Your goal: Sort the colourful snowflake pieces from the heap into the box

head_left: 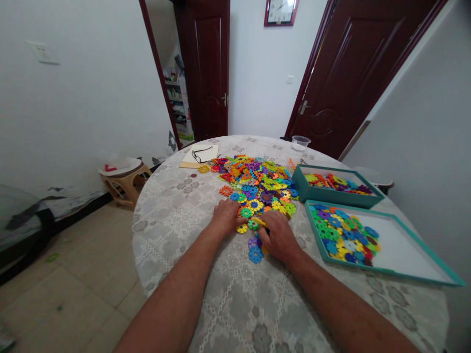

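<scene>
At the near edge of a heap of colourful plastic snowflake discs (253,179), both my hands work close together. My right hand (278,235) has its fingers closed around a yellow disc (258,221), seen nearly edge-on. My left hand (225,218) rests at the heap's left side, thumb apart from the other fingers, with no disc visible in it. Between the hands lie a green disc (253,224) and a yellow-rimmed disc (242,229). Nearer to me, beside the right hand and partly hidden by it, are a blue disc (255,254) and a purple one (252,242).
On the right stand a teal box (340,196) of pieces and its teal-edged lid (415,250), with many discs inside. Glasses (200,156) lie on paper (188,157) at the back left. A clear plastic bowl (300,142) stands at the far edge of the round table (165,235).
</scene>
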`<move>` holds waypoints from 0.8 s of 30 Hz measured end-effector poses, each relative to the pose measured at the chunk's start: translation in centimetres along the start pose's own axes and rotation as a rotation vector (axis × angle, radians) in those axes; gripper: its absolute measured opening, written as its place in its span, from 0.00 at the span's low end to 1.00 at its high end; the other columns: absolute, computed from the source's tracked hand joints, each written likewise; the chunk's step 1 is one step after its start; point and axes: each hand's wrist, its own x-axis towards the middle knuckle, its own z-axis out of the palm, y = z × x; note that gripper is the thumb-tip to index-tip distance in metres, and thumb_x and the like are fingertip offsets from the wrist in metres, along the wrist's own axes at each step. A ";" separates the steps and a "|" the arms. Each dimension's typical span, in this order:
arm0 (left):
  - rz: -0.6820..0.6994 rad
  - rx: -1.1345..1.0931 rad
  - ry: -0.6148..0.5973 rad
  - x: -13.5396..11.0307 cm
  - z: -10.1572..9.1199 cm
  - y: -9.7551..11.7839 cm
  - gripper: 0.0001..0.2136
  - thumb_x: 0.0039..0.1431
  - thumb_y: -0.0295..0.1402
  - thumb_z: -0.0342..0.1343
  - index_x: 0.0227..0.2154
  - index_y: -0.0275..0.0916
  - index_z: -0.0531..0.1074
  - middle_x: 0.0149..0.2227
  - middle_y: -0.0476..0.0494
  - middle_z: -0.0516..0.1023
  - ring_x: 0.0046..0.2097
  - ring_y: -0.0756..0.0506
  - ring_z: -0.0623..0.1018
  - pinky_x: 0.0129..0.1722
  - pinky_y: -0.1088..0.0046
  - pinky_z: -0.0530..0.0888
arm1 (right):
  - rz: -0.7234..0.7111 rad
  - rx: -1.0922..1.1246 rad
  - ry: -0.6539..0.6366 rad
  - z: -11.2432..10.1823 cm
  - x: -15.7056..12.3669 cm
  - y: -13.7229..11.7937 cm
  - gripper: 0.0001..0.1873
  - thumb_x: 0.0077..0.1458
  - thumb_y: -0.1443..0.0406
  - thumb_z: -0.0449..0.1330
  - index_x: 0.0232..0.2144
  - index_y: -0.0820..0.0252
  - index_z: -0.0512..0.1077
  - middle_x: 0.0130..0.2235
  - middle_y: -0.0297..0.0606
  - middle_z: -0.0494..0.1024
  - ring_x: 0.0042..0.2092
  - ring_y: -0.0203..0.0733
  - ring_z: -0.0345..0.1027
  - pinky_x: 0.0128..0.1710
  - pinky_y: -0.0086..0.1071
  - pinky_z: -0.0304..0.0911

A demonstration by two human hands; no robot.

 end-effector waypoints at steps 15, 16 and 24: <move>0.318 -0.444 0.157 -0.5 2.0 -0.5 0.22 0.60 0.25 0.56 0.57 0.42 0.65 0.57 0.39 0.74 0.59 0.42 0.74 0.60 0.62 0.70 | 0.125 0.071 0.115 -0.3 -0.1 1.2 0.08 0.59 0.71 0.53 0.38 0.58 0.72 0.38 0.42 0.77 0.44 0.49 0.68 0.48 0.41 0.62; 0.326 -0.454 0.160 -0.5 2.0 -0.4 0.20 0.61 0.25 0.56 0.56 0.42 0.66 0.55 0.40 0.76 0.56 0.42 0.75 0.58 0.63 0.71 | 0.130 0.071 0.118 -0.3 -0.1 1.3 0.08 0.59 0.71 0.53 0.38 0.58 0.71 0.38 0.42 0.77 0.44 0.49 0.69 0.48 0.41 0.62; 0.308 -0.494 0.320 -0.6 0.1 0.7 0.04 0.66 0.33 0.57 0.40 0.40 0.76 0.35 0.47 0.77 0.39 0.46 0.75 0.42 0.70 0.71 | 0.081 0.227 0.196 -0.7 -0.1 0.8 0.11 0.58 0.72 0.55 0.43 0.56 0.69 0.47 0.44 0.77 0.52 0.49 0.70 0.55 0.44 0.64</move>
